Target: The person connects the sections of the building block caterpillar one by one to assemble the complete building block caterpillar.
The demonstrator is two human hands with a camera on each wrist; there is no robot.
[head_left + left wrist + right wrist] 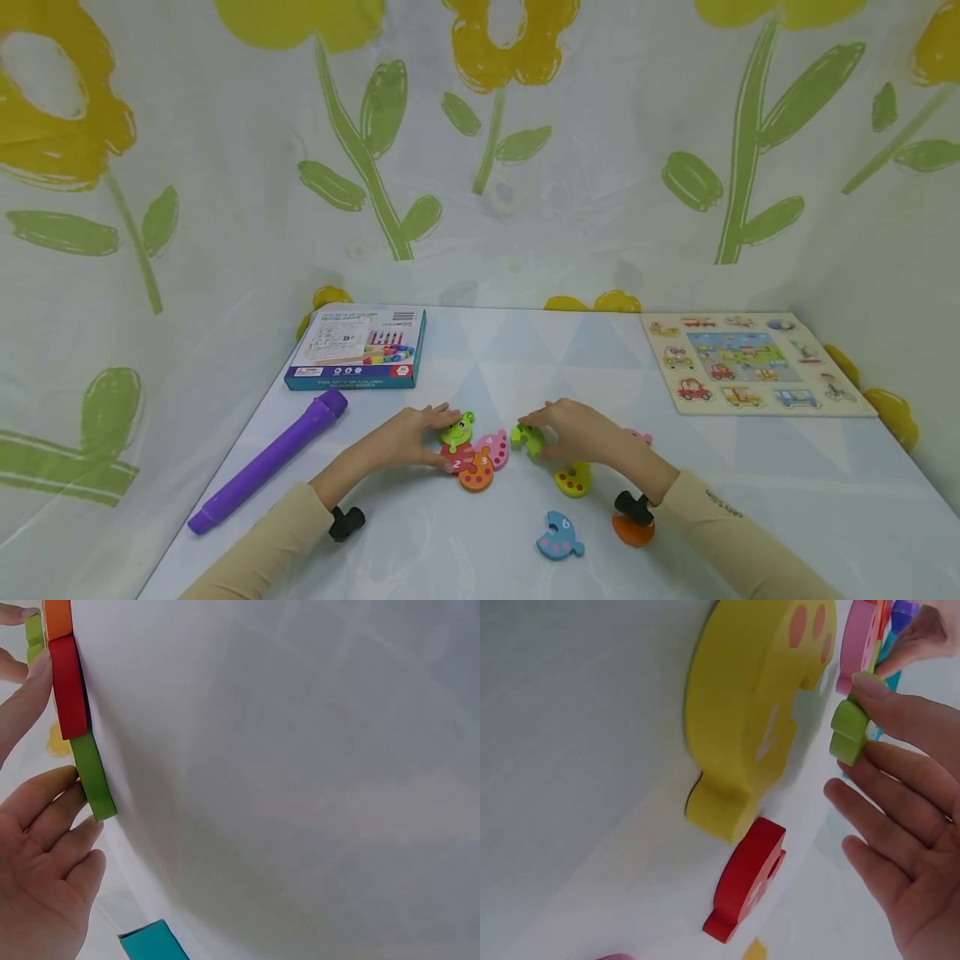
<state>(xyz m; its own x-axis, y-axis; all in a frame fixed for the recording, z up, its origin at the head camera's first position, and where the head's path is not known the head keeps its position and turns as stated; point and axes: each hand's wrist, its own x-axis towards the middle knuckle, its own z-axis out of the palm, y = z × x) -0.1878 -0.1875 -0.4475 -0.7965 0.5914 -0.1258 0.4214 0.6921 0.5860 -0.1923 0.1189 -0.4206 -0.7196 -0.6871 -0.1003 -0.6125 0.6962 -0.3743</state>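
My left hand (408, 437) grips a row of joined caterpillar puzzle pieces at its left end. Its fingers touch the green frog-faced head (456, 430), with the thumb on the red piece numbered 2 (454, 458). Joined on are an orange piece numbered 3 (477, 473) and a pink piece numbered 4 (493, 448). Just right of the pink piece, my right hand (581, 429) pinches a loose green puzzle piece (849, 729) between thumb and fingers, slightly apart from the row. Below that hand lies a yellow piece (573, 481).
Nearer me lie a blue piece numbered 6 (558, 536) and an orange piece (633, 531). A red piece (746, 881) shows past the yellow one. A purple tube (270, 462) and a boxed set (356, 346) sit left; a wooden vehicle puzzle board (678, 400) lies back right.
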